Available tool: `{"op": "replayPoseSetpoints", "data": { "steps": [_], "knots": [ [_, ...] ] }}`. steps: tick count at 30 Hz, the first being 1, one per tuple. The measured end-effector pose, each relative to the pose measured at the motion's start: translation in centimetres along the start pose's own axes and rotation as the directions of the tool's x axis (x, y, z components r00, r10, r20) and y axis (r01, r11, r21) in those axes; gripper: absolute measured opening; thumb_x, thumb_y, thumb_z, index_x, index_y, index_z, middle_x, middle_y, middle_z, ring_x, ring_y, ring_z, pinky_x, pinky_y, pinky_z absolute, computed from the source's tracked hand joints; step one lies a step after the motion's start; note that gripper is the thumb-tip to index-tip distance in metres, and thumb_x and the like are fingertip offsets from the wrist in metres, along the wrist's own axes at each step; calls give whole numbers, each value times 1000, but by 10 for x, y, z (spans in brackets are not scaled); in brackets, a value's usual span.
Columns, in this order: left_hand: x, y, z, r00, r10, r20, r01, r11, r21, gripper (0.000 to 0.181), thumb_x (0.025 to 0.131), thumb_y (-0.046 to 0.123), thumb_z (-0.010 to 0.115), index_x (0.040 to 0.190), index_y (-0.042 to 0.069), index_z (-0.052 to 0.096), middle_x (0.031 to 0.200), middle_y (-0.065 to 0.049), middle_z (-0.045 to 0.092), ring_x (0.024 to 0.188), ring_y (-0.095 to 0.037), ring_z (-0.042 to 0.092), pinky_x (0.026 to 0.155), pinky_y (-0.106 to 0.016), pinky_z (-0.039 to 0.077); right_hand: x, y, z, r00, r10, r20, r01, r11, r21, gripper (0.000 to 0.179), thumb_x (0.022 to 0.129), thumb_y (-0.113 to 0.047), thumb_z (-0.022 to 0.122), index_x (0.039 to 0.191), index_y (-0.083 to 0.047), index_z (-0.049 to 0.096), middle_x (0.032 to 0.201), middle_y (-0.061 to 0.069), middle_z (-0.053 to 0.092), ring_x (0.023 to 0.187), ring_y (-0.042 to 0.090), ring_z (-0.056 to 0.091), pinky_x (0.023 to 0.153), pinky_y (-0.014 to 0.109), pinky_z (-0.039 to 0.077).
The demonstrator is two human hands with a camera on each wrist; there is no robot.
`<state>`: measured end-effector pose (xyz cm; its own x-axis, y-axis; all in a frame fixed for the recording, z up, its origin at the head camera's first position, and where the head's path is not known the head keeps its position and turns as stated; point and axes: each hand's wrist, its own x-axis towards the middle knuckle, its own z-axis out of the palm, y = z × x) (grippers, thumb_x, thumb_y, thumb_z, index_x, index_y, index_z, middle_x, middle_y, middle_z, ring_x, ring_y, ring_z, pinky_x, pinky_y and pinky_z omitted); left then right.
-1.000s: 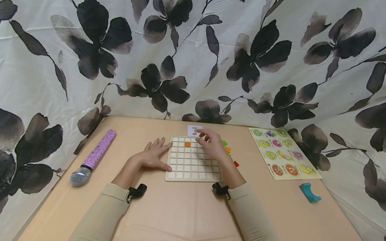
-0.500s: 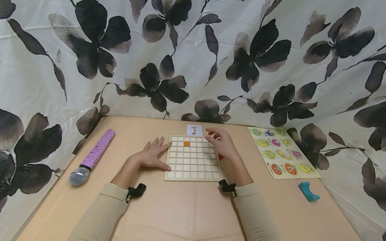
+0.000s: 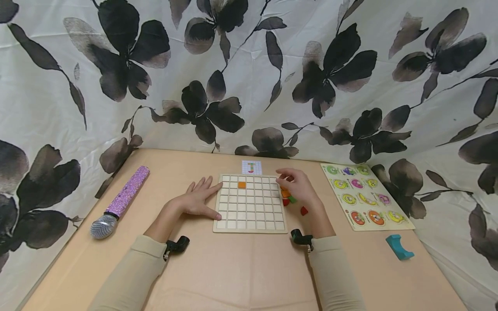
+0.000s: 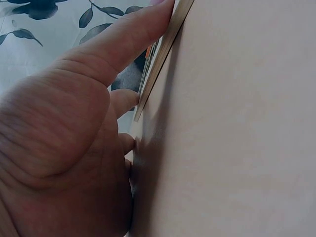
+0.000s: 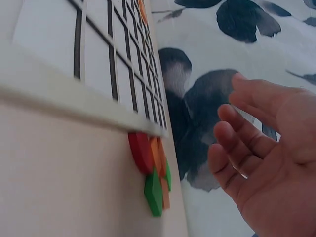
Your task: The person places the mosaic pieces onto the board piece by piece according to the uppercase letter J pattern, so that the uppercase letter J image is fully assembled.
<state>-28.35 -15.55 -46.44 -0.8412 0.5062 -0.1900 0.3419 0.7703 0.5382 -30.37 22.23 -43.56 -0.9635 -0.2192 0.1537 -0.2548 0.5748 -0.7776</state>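
A pale board with a grid of square cells (image 3: 250, 212) lies mid-table, an orange square (image 3: 242, 185) in one upper cell. My left hand (image 3: 196, 201) is spread flat at its left edge. In the left wrist view, the thumb (image 4: 133, 37) touches the board's side. My right hand (image 3: 298, 186) hovers at the board's upper right corner, fingers loosely bent with nothing between them. Below it lie small coloured pieces: a red one (image 5: 140, 152), a green one (image 5: 154, 193) and orange ones (image 3: 285, 193), partly hidden by the hand. Another red piece (image 3: 304, 211) lies nearer me.
A small card with a coloured grid pattern (image 3: 251, 167) lies behind the board. To the left is a glittery purple microphone (image 3: 129, 194). A fruit picture board (image 3: 367, 198) and a teal arched block (image 3: 399, 248) lie right. Floral cloth (image 3: 249, 65) hangs behind the table.
My right hand has moved right, from above the board and the card's corner to over the coloured pieces. The left hand stays at the board's edge.
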Motion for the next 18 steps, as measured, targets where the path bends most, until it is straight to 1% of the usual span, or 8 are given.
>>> {"op": "replayPoseSetpoints", "data": {
  "steps": [7,10,13,16,18],
  "knots": [
    [0,-1,0,1000,1,0,-1,1000,-1,123,74,65,84,168,19,20,173,-25,-5,160,-46,-11,125,-68,-8,-6,9,-9,993,106,59,-107,994,15,38,101,-21,71,137,-9,68,113,10,66,100,31,56,76,37,52],
    [0,-1,0,1000,2,-3,-2,1000,1,123,74,66,84,168,19,20,173,-25,-6,160,-46,-11,125,-69,-8,-6,15,-13,986,145,88,-147,989,16,39,100,-24,72,136,-10,68,112,10,65,99,31,56,74,37,53],
    [0,-1,0,1000,2,-3,-2,1000,6,123,74,66,83,168,19,20,174,-25,-6,160,-45,-11,125,-68,-9,-7,22,-17,976,181,122,-184,983,20,39,99,-22,72,136,-10,68,111,11,64,97,30,55,70,36,54],
    [0,-1,0,1000,1,-1,0,1000,6,123,74,66,83,168,20,20,174,-24,-6,160,-45,-11,125,-68,-9,-8,26,-22,971,191,146,-193,981,2,38,98,-18,74,135,-10,69,109,12,64,94,29,56,67,32,54],
    [0,-1,0,1000,-2,0,2,1000,7,123,74,67,83,168,20,19,174,-24,-6,161,-45,-11,125,-67,-9,-9,28,-26,971,174,164,-174,985,-17,38,96,-14,75,134,-9,69,108,12,65,93,29,57,68,31,54]
  ]
}}
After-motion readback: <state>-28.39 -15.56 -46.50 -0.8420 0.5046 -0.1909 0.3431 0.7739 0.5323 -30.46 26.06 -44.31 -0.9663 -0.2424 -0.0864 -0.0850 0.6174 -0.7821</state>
